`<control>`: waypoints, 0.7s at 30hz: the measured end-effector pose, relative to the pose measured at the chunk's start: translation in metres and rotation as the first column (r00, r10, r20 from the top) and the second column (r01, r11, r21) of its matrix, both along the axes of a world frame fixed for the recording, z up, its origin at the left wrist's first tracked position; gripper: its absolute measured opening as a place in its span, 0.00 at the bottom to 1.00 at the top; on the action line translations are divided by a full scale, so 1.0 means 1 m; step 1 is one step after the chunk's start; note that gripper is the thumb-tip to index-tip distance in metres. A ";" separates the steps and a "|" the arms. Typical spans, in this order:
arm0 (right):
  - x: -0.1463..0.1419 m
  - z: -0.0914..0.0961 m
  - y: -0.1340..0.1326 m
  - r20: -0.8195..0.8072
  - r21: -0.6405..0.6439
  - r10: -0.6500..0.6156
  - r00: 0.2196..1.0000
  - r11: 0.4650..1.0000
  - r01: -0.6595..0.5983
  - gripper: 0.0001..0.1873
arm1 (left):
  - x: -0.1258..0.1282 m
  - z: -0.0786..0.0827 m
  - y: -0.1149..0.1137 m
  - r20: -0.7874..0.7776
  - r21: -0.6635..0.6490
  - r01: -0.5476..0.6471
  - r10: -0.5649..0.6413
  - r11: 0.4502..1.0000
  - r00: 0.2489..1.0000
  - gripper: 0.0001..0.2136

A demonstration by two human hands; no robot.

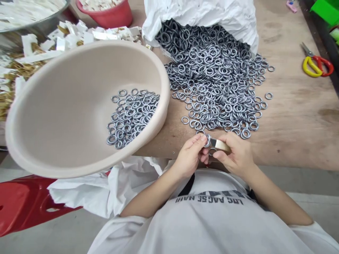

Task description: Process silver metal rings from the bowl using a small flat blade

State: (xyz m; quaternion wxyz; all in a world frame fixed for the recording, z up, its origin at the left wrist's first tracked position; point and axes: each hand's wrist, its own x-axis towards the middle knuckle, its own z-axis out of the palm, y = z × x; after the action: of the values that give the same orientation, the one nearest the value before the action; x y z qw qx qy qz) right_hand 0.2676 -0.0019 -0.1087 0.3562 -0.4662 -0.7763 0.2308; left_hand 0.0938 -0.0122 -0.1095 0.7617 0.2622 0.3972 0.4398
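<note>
Metal ring (208, 140) pinched in left hand (188, 156), gold strip (220, 145) in right hand (235, 154).

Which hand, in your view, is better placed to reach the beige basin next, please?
Probably the left hand: it sits closer to the beige basin and only pinches a metal ring. The right hand is farther off, gripping a flat metal strip.

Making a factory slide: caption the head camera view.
Left hand and right hand hold a metal ring and a flat metal strip near a heap of rings.
</note>
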 end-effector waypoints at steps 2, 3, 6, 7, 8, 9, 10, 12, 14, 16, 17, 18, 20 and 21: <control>0.001 0.001 -0.001 0.109 0.055 0.032 0.994 0.998 -0.039 0.24 | 0.000 0.004 0.000 0.030 -0.030 0.004 -0.003 1.000 1.000 0.18; 0.001 0.002 -0.001 0.143 0.068 0.029 0.989 0.997 -0.039 0.25 | 0.001 0.005 0.000 0.037 -0.042 0.008 -0.007 0.999 0.999 0.18; -0.001 0.005 -0.002 0.187 0.091 0.026 0.982 0.995 -0.044 0.25 | 0.001 0.007 -0.001 0.039 -0.063 0.027 -0.024 0.998 0.999 0.18; -0.001 0.005 -0.002 0.192 0.092 0.033 0.981 0.994 -0.052 0.25 | 0.000 0.007 -0.002 0.038 -0.065 0.032 -0.030 0.997 0.999 0.18; -0.001 0.006 -0.002 0.195 0.091 0.043 0.980 0.994 -0.062 0.24 | 0.000 0.007 -0.002 0.036 -0.066 0.038 -0.036 0.997 0.999 0.18; -0.001 0.006 -0.002 0.194 0.088 0.057 0.979 0.993 -0.075 0.24 | 0.000 0.007 -0.003 0.034 -0.067 0.045 -0.043 0.997 0.998 0.18; 0.000 0.006 -0.001 0.192 0.083 0.074 0.979 0.992 -0.092 0.24 | 0.000 0.006 -0.003 0.033 -0.066 0.054 -0.052 0.996 0.998 0.18; 0.002 0.004 0.004 0.177 0.051 0.094 0.980 0.993 -0.104 0.23 | -0.001 0.005 -0.004 0.034 -0.053 0.086 -0.084 0.995 0.996 0.19; 0.006 -0.001 0.011 0.147 -0.017 0.047 0.988 0.999 -0.045 0.22 | -0.002 0.003 -0.003 0.035 -0.023 0.137 -0.136 0.990 0.990 0.19; 0.011 -0.006 0.017 0.119 -0.095 -0.031 0.992 0.995 0.042 0.21 | -0.005 0.002 -0.002 0.022 0.013 0.143 -0.143 0.990 0.989 0.18; 0.013 -0.008 0.018 0.112 -0.120 -0.050 0.992 0.991 0.063 0.20 | -0.007 0.002 -0.002 -0.002 0.038 0.109 -0.109 0.993 0.994 0.17; 0.014 -0.010 0.017 0.114 -0.136 -0.045 0.992 0.989 0.061 0.19 | -0.011 0.004 -0.003 -0.043 0.073 0.054 -0.051 0.996 0.998 0.16; 0.014 -0.012 0.012 0.166 -0.148 0.010 0.986 0.989 0.015 0.18 | -0.023 0.014 -0.010 -0.170 0.176 -0.090 0.121 0.980 0.978 0.14; 0.014 -0.013 0.008 0.218 -0.148 0.037 0.975 0.989 -0.005 0.19 | -0.032 0.022 -0.017 -0.240 0.227 -0.135 0.190 0.964 0.952 0.13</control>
State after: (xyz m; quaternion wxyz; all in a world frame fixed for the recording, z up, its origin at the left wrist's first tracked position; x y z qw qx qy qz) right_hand 0.2813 0.0065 -0.1217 0.2303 -0.5055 -0.7967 0.2381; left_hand 0.0621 -0.0291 -0.0875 0.6323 0.3620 0.4657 0.5023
